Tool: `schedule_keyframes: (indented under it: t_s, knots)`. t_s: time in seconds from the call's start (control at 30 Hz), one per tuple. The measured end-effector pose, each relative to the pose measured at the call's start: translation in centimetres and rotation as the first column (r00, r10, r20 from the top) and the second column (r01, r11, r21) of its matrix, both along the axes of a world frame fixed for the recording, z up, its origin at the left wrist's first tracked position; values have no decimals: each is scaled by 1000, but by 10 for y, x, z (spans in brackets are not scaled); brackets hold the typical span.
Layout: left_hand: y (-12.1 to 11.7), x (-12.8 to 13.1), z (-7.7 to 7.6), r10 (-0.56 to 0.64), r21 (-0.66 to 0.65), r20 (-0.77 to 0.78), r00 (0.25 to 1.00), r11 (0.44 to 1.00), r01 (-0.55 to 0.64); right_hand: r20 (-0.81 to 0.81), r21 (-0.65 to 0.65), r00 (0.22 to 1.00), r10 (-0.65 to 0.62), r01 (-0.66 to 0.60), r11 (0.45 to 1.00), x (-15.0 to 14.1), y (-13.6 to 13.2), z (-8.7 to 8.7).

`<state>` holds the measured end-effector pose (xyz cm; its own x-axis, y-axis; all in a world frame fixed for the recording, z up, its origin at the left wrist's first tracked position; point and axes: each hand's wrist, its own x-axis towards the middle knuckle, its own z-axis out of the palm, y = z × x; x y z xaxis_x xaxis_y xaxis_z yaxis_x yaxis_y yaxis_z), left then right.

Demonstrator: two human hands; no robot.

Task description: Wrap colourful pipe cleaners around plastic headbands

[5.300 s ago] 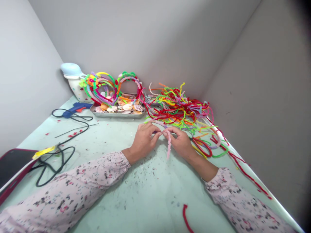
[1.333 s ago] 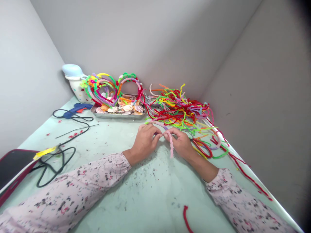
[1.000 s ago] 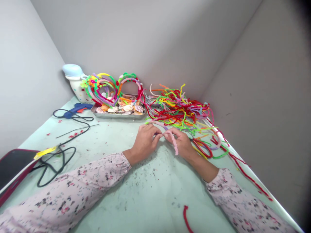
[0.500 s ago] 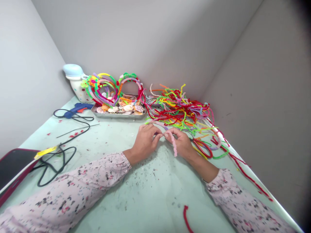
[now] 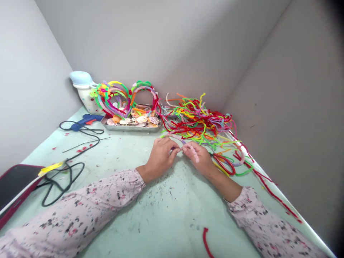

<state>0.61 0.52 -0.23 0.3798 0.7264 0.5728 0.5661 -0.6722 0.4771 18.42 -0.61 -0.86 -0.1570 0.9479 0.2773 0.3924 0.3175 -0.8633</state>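
Centrally, a pink pipe cleaner (image 5: 195,154) is held just above the surface (image 5: 172,222), between the left hand (image 5: 160,157) and the right hand (image 5: 200,158). Both hands are brought close together, and the fingers (image 5: 189,146) of each are narrowly pinched on the pipe cleaner. Its fuzzy length is laid across the right hand's fingers, and a paler strand (image 5: 174,137) is seen running away from the left hand's fingertips toward the tangle.

Just beyond the hands, a heap of multicoloured pipe cleaners (image 5: 199,122) is piled, with red, green, yellow and orange strands mixed together. To its left, a metal tray (image 5: 131,129) filled with seashells (image 5: 141,119) is placed, and pipe-cleaner hoops (image 5: 142,89) are propped up behind it, against a white pot with a blue lid (image 5: 81,79). Further left, a blue glue gun (image 5: 86,119) is laid with its black cord (image 5: 72,172) looped across the surface, near a dark tablet in a red case (image 5: 16,182). A short red pipe cleaner (image 5: 205,242) is lying apart near the lower edge of the view, among scattered red scraps.
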Motion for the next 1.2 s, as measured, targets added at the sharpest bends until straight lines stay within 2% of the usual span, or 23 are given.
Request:
schedule_keyframes:
  t_s: [0.47,0.83,1.2]
  knots:
    - [1,0,-2,-18,29,-7,1000,999,18,-31,-16,999,8,-9,1000,4,8,-13]
    - [1,0,-1,-6,12,4,1000,1000,6,-18,3,1000,1,-1,1000,1,3,-2]
    - [0,0,0,-9,2,-8,1000,1000,9,-14,52,1000,14,-13,999,3,8,-8]
